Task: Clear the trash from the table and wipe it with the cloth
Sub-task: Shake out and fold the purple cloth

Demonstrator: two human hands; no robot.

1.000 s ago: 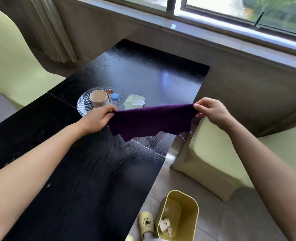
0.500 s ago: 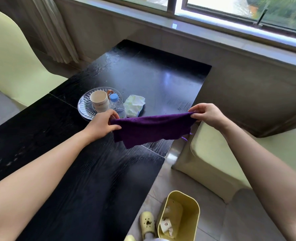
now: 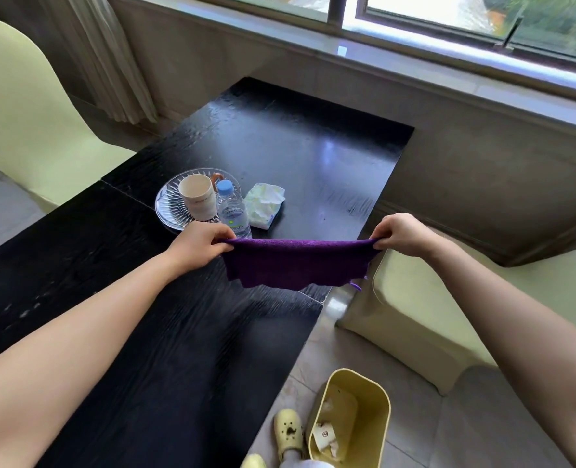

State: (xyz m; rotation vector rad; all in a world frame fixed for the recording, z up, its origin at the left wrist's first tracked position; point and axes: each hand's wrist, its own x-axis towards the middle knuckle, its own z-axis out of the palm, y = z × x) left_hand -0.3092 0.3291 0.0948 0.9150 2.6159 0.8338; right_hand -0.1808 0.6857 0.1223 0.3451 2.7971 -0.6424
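A purple cloth (image 3: pixel 296 263) hangs stretched between my two hands, just above the right edge of the black table (image 3: pixel 165 332). My left hand (image 3: pixel 197 246) pinches its left top corner and my right hand (image 3: pixel 403 234) pinches its right top corner. The cloth looks folded double, its lower edge hanging loose. On the floor by my feet stands a yellow bin (image 3: pixel 352 423) with crumpled paper trash inside.
Behind the cloth sit a glass plate (image 3: pixel 168 206) carrying a paper cup (image 3: pixel 197 195), a small water bottle (image 3: pixel 232 209) and a tissue pack (image 3: pixel 264 206). Pale green chairs stand at the left (image 3: pixel 20 106) and right (image 3: pixel 425 309). A window wall closes the far end.
Both hands lowered slightly and drew the cloth taut and level. Its hanging part looks shorter and more even than before.
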